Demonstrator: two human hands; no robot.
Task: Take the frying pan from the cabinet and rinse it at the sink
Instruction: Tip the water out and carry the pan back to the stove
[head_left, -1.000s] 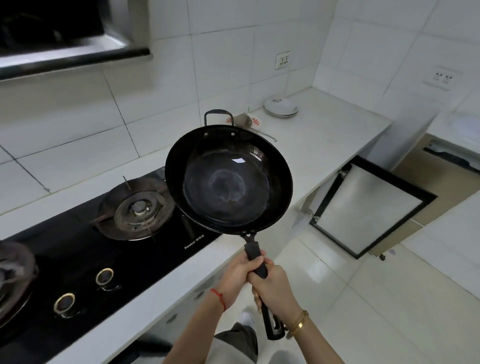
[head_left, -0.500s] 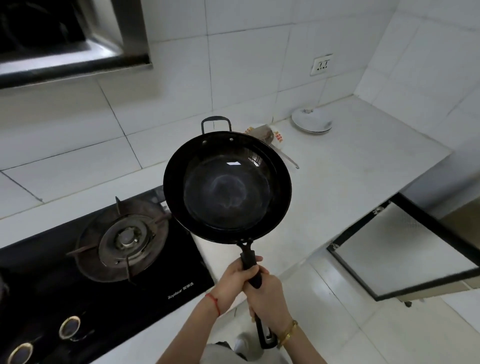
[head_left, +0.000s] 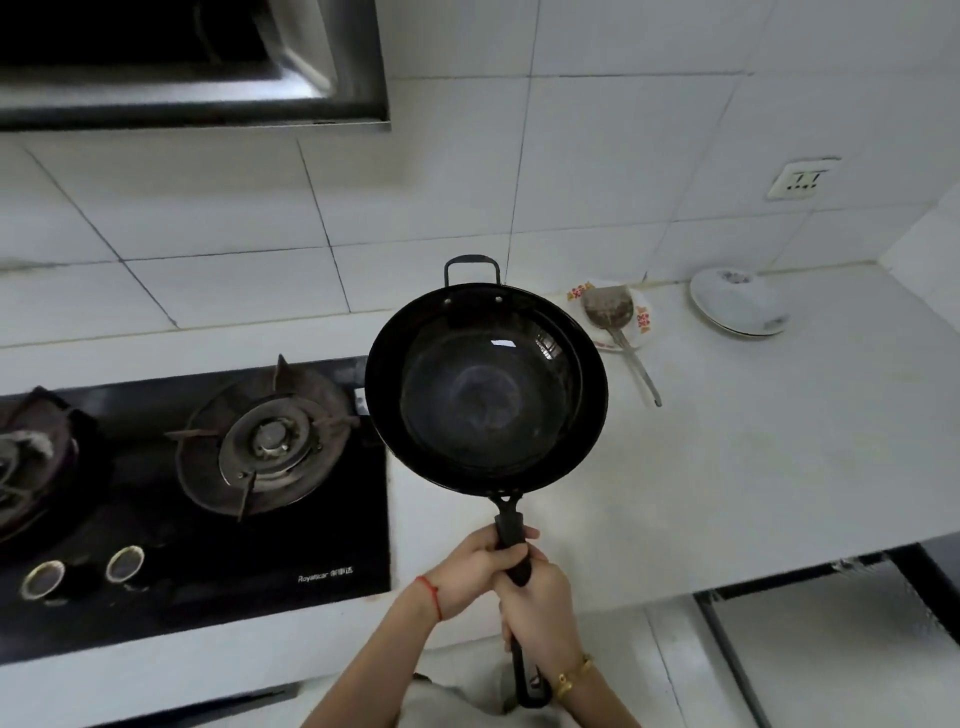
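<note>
A black frying pan (head_left: 485, 387) with a long handle and a small loop handle on its far rim is held in the air above the white counter (head_left: 727, 457), just right of the stove. My left hand (head_left: 475, 569) grips the handle near the pan, a red string on its wrist. My right hand (head_left: 540, 610) grips the handle just behind it, with a gold bracelet on the wrist. The pan's inside faces me and looks empty. No sink is in view.
A black glass gas stove (head_left: 291, 535) with a burner (head_left: 267, 439) fills the left. A range hood (head_left: 192, 62) hangs above it. A metal spatula (head_left: 615, 325) lies on a patterned plate, white dishes (head_left: 737, 304) behind. An open cabinet door (head_left: 831, 649) is at lower right.
The view has swung left and toward the counter. The pan, held by both hands throughout, now hangs over the counter beside the stove, and the cabinet door has slid to the lower right edge.
</note>
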